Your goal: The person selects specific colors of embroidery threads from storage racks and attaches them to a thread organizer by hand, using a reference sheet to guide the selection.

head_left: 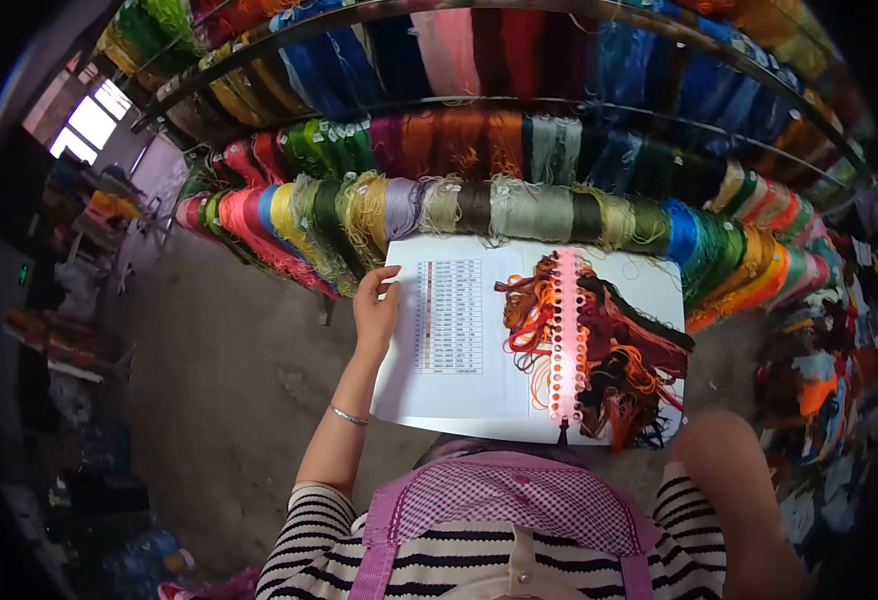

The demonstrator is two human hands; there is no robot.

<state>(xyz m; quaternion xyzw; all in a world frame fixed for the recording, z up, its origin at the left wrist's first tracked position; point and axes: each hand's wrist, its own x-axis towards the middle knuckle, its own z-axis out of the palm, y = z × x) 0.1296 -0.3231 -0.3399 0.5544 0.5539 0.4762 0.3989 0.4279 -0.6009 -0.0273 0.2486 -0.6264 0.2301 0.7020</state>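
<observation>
A large white board (pixel 459 405) rests between the wearer's front and the nearest yarn row. On its left half lies a printed sheet (pixel 504 330) with a table of numbers and small colour swatches. My left hand (pixel 376 305) is at the upper left edge of the board, its fingers curled at that edge. A pink strip (pixel 566 340) with holes runs down the right half, and red, orange and dark thread bundles (pixel 624 375) hang from both its sides. My right arm is bent and blurred at the lower right; its hand does not show.
Skeins of yarn (pixel 534 212) in many colours hang on a rod just beyond the board, with more rows behind and above. A metal bar (pixel 324 22) arches across the top. More thread bundles (pixel 814 370) are at the right. Concrete floor (pixel 224 390) shows at the left.
</observation>
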